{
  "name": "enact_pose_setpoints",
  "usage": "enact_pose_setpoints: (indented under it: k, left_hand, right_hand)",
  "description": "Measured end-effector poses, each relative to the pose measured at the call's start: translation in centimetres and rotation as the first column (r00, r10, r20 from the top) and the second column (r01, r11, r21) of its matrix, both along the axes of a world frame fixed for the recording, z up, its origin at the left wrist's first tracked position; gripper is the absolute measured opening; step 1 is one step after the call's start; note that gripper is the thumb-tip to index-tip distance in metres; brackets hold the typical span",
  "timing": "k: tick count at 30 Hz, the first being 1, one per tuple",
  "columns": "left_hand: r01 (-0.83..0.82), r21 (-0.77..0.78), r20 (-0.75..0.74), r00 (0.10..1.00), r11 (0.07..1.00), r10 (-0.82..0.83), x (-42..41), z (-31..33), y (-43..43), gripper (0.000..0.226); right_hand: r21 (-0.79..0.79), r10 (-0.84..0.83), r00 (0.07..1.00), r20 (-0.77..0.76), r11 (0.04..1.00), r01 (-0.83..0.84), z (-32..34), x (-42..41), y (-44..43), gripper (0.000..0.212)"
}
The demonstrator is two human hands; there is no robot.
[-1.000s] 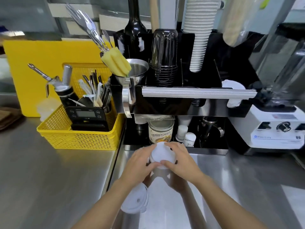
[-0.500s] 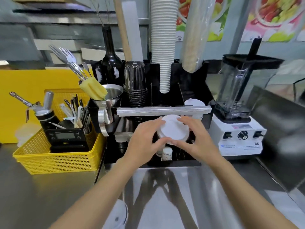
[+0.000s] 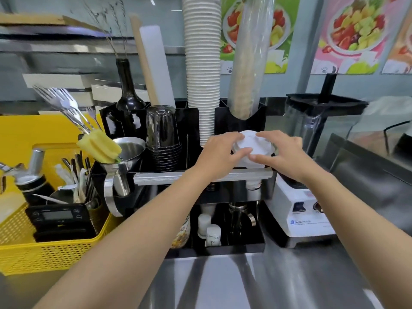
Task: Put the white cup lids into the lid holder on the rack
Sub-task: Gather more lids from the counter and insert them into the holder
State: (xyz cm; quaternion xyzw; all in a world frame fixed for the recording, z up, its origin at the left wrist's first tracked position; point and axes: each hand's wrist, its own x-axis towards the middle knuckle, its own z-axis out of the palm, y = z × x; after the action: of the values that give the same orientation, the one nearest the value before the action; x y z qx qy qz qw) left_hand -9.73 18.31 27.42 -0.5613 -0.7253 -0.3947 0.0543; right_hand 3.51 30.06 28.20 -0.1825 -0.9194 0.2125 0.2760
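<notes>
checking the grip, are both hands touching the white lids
Touching. The head view shows left hand and right hand fingers pressed on the white lids from either side.

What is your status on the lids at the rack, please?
Left hand and right hand both gripping the white lids. Lids over the rack's right compartment, not released. Nothing in the way.
</notes>
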Motion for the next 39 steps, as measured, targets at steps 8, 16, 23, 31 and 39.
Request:
enact_pose_setpoints:
  k: [8, 16, 23, 31, 39]
  left_hand:
    - [-0.103, -0.120, -0.280, 0.958, 0.987, 0.066, -1.7, -2.0, 2.4, 0.044]
    - [-0.128, -0.233, -0.520, 0.854, 0.964, -0.013, -2.0, -3.5, 2.7, 0.073]
    - [-0.141, -0.311, -0.596, 0.799, 0.940, -0.077, -1.8, -3.6, 2.4, 0.081]
    - [-0.105, -0.171, -0.590, 0.807, 0.980, -0.016, -1.2, -4.2, 0.3, 0.068]
    - [-0.171, 0.060, -0.453, 0.873, 0.983, 0.179, -0.8, -7.1, -10.8, 0.058]
  right_hand:
    - [0.156, -0.060, 0.975, 0.215, 0.987, 0.027, -1.2, -2.5, 3.1, 0.041]
    - [0.354, -0.171, 0.916, 0.362, 0.935, 0.035, -1.3, -2.6, 3.7, 0.022]
    - [0.332, -0.178, 0.897, 0.404, 0.943, 0.037, -2.2, -2.6, 3.2, 0.039]
    - [0.441, -0.212, 0.959, 0.188, 0.891, 0.111, -3.7, -1.6, 1.9, 0.038]
    - [0.314, 0.115, 0.988, -0.099, 0.946, -0.079, -7.8, -1.5, -6.1, 0.066]
